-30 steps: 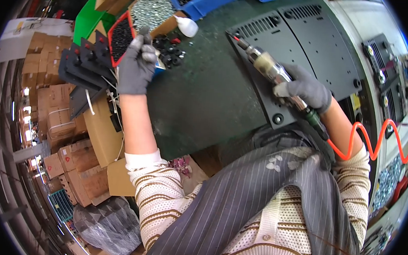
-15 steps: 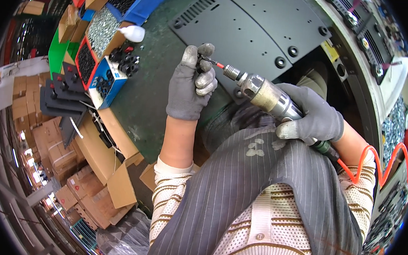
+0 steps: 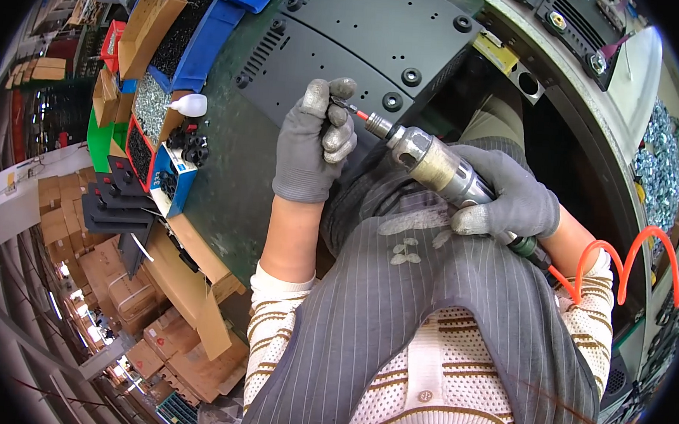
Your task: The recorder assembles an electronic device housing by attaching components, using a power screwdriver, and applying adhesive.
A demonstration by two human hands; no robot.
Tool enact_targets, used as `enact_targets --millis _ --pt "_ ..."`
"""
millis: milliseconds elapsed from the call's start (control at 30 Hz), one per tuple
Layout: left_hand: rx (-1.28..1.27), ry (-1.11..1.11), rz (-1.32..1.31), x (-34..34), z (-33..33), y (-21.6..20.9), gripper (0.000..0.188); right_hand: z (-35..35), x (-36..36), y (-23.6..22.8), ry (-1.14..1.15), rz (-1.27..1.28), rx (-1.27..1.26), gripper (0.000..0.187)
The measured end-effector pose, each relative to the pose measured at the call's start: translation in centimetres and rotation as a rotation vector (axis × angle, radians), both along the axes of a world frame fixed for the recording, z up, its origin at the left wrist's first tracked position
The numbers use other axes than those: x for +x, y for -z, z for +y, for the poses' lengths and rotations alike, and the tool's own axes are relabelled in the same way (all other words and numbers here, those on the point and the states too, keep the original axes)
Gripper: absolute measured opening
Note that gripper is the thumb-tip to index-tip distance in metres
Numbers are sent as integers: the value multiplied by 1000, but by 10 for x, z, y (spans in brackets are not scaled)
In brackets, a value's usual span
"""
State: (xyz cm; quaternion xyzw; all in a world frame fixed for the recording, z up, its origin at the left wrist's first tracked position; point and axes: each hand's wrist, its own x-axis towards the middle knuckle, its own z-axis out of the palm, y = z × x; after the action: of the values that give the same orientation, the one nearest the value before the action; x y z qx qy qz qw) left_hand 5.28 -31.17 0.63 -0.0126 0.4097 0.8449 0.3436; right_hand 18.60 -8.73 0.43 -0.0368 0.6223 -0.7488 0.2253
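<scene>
My right hand [image 3: 511,195], in a grey glove with worn fingertips, is wrapped round the body of an air screwdriver [image 3: 436,165]. The tool slants up to the left, its red-sleeved bit reaching my left hand. Closed in a pinch at the bit's tip, my left hand [image 3: 312,144] wears a matching glove. Something small and dark shows between its thumb and fingers, too small to name. Beyond both hands lie two black metal housings [image 3: 350,45] side by side, with round black feet, slots and small holes. Neither hand nor the bit touches them.
Left on the green bench [image 3: 228,197] are a white squeeze bottle [image 3: 190,105], black knob-like parts [image 3: 190,145], a blue bin [image 3: 202,44] and a blue-and-white box [image 3: 176,185]. An orange coiled hose [image 3: 624,268] trails right. A metal rail [image 3: 579,110] edges the right side.
The view has shifted, so the housings sit further left in the picture and the side bins lower. Both hands keep the same grip, with the bit at my left fingertips.
</scene>
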Motion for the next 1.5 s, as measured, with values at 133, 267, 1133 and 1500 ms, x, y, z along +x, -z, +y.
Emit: enact_targets --millis 133,267,1133,1500 --pt "-408 -45 278 4 12 -11 33 9 3 6 -12 -31 -29 67" --pt "-560 -23 331 1 19 -8 32 15 4 3 -24 -68 25 65" --pt "443 95 -81 -50 -43 51 36 47 41 53 154 -144 284 80" --pt "31 -174 -46 -40 -36 40 35 45 36 52 170 -149 242 76"
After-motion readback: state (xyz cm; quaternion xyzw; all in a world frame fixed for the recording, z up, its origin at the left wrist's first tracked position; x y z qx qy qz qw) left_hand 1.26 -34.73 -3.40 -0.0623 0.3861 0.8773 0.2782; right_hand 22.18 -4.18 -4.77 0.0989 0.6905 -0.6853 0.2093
